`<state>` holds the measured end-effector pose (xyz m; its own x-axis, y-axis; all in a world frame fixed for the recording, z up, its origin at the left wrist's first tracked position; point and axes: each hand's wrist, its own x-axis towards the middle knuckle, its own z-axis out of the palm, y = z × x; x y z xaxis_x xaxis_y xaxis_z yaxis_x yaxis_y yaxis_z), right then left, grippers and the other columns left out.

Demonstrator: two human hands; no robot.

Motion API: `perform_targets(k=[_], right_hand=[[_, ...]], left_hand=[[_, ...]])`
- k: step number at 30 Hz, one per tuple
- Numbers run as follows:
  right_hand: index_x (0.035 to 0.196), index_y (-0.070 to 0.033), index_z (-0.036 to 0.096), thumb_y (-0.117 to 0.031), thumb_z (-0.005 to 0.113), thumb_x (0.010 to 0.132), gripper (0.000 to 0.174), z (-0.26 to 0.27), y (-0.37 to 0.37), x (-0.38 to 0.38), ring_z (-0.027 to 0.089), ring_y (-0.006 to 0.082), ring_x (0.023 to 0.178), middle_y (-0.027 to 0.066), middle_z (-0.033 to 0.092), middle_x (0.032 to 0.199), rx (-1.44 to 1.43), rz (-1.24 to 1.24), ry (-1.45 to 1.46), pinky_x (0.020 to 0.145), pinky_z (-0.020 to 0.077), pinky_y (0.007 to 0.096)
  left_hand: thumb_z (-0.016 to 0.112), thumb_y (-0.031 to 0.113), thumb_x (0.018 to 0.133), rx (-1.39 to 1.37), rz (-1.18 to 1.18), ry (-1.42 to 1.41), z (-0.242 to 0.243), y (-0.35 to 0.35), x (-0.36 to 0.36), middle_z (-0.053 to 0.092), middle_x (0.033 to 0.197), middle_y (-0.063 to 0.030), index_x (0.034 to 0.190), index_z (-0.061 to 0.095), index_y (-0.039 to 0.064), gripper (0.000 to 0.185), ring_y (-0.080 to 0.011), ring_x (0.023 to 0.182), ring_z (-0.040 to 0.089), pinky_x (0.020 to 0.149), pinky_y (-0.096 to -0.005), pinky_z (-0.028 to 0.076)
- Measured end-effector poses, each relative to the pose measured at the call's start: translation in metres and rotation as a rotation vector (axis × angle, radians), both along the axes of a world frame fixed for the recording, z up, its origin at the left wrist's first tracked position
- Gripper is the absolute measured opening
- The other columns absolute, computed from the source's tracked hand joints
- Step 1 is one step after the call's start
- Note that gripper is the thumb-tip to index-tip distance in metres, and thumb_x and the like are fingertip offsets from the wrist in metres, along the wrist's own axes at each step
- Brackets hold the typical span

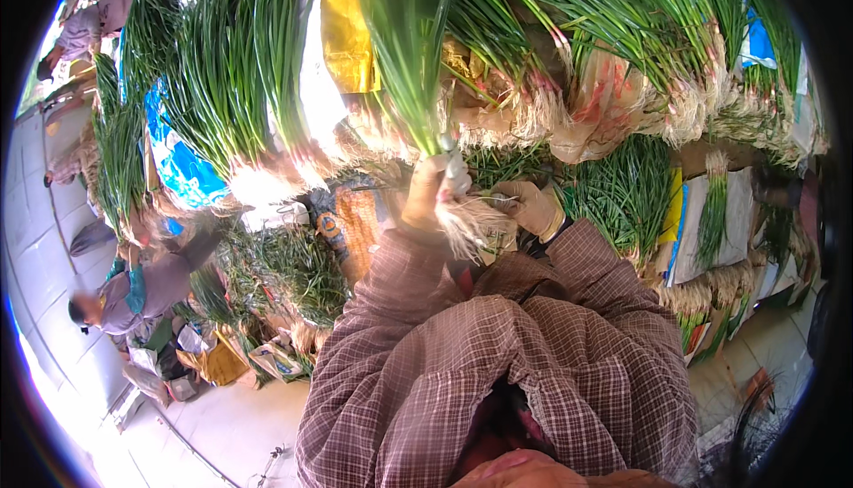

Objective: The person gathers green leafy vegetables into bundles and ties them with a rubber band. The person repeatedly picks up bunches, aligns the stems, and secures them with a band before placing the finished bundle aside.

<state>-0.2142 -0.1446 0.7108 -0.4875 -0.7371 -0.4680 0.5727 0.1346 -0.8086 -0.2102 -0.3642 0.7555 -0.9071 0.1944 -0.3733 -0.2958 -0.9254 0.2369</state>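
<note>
My left hand (pixel 426 185), in a pale glove, is closed around the white stems of a bunch of green onions (pixel 416 88), held with the leaves pointing away from me and the stringy roots towards me. The leaf tips are blurred. My right hand (pixel 533 207), also gloved, is just right of the roots, its fingers bent near thin strands; whether it grips something there I cannot tell. Beyond my hands lie more bunches of green onions (pixel 640 35), roots facing me, and a yellow sack (pixel 350 28).
Loose green trimmings (pixel 283 268) lie to the left beside an orange mesh sack (pixel 356 221). Other bunches (pixel 620 195) are heaped on the right, near a white sack (pixel 706 215) with one bunch on it. A person (pixel 146 291) works at far left, near blue-and-white plastic (pixel 180 155).
</note>
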Motion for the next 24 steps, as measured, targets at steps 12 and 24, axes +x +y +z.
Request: perform_targets(k=[12,24], right_hand=[[0.12,-0.008,0.063,-0.018,0.054,0.096,0.027,-0.007,0.035,-0.142,0.065,0.0226,0.106,0.0113,0.067,0.119,0.515,-0.51,0.76,0.091,0.0529,0.0338],[0.106,-0.008,0.066,-0.024,0.06,0.092,0.022,0.005,0.046,-0.204,0.063,0.0304,0.087,0.0121,0.066,0.098,0.79,-0.417,1.1,0.075,0.0501,0.0388]], left_hand=[[0.067,0.015,0.085,-0.068,-0.042,0.188,0.038,0.004,-0.035,0.064,0.069,-0.0041,0.098,0.062,0.009,0.015,-0.0122,0.049,0.059,0.041,-0.0248,0.052],[0.062,0.012,0.093,-0.243,0.02,-0.153,-0.004,0.063,-0.05,0.066,0.079,-0.0077,0.104,0.058,0.006,0.013,-0.0173,0.07,0.064,0.065,-0.0285,0.055]])
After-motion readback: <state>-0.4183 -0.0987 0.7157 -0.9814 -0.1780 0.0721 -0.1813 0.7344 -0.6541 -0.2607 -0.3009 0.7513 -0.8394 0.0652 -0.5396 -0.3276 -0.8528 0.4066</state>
